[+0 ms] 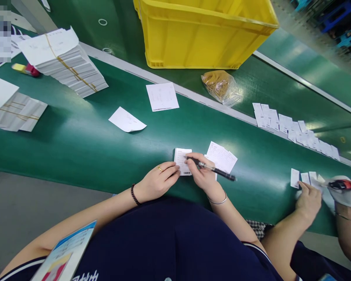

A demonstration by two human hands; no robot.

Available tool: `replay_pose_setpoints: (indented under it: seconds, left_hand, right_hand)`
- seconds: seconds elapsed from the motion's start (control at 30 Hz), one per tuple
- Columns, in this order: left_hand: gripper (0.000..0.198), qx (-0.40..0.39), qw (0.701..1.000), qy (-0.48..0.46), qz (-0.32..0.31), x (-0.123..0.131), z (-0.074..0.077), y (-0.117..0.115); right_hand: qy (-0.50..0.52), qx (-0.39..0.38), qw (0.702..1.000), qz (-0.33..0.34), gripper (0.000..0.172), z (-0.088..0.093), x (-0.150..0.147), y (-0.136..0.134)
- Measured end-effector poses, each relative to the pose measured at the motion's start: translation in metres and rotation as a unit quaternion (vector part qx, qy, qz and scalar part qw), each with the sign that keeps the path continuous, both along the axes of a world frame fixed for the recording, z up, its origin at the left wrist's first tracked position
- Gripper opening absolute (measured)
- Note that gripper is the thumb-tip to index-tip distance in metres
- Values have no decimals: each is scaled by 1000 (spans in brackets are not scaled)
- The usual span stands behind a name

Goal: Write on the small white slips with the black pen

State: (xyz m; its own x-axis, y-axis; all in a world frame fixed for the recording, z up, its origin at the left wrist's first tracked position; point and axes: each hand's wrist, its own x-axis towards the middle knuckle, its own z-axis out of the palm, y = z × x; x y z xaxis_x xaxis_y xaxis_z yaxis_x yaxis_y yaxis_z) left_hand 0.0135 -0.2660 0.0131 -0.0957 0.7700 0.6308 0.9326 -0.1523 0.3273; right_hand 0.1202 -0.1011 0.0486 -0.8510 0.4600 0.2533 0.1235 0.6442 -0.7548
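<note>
A small stack of white printed slips [181, 156] lies on the green worktop right in front of me. My left hand [160, 177], with a ring and a beaded bracelet, grips the stack's left edge with its fingertips. My right hand [204, 171] is closed round a black pen [224, 174], whose tip end points left over the top slip. Whether the tip touches the paper, I cannot tell. Beside my right hand several loose printed slips [222, 157] lie fanned out, partly hidden by the hand.
Banded stacks of folded paper [64, 64] stand at the left. Two loose sheets [162, 96] lie ahead. Beyond them are a yellow crate [193, 41] and a bag of rubber bands [219, 86]. At right, a co-worker's hands [308, 201] work near a row of slips [298, 130].
</note>
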Motion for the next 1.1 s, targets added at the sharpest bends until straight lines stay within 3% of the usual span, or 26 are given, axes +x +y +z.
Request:
replay_pose_setpoints:
  seconds: [0.1,0.27,0.43,0.53,0.63,0.7,0.87,1.0,1.1]
  left_hand:
    - [16,8,1000,0,-2,0,1,0]
    - [14,11,1000,11,9,0,2,1]
    - [17,7,1000,1,5,0,0,0]
    - [16,-1,1000,5,2,0,2,1]
    - [15,7,1000,12,10,1,6,2]
    - [16,17,1000,12,17,1,7,3]
    - [13,17,1000,-1,8,2,5,3]
    - [16,17,1000,-15,2,2,1,3]
    - [18,15,1000,-23,0,2,0,3]
  right_hand:
    - [-2,29,999,-22,27,-3,-1,9]
    - [-35,85,996,2,27,-7,-3,20]
    - [14,108,994,13,23,-4,-2,14]
    - [46,34,998,-28,11,-3,-5,6]
    - [66,-110,989,-76,18,2,-2,8]
    - [78,-161,978,-109,24,10,7,21]
    - [51,-182,958,-216,30,21,53,68]
    - [-4,-162,955,-247,30,2,82,81]
    - [-23,-134,956,-259,27,-15,89,77]
